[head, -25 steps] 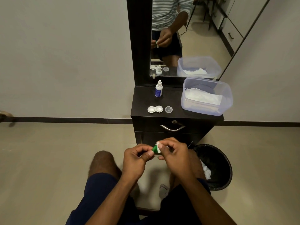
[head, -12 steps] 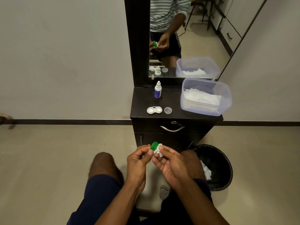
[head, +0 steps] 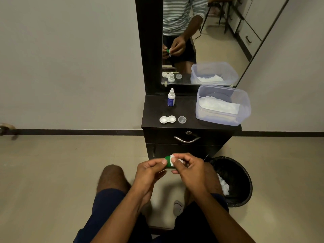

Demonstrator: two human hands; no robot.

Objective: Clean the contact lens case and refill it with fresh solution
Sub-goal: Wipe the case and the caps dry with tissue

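My left hand [head: 150,170] pinches a green lens-case cap [head: 168,161] in front of my knees. My right hand [head: 190,168] holds a small white tissue wad [head: 173,157] pressed against that cap. The white two-well lens case [head: 167,119] lies open on the dark cabinet top [head: 185,110], with a clear cap [head: 182,119] just to its right. Behind them stands the white solution bottle [head: 171,97] with a blue label.
A clear plastic tub [head: 222,118] holding white tissues sits on the cabinet's right side. A black waste bin [head: 233,179] with used tissues stands on the floor at my right knee. A mirror [head: 201,41] rises behind the cabinet; drawer handle [head: 186,139] faces me.
Both hands stayed together in front of the cabinet. The right hand shifted the tissue onto the top of the green cap, which the left hand keeps pinched.
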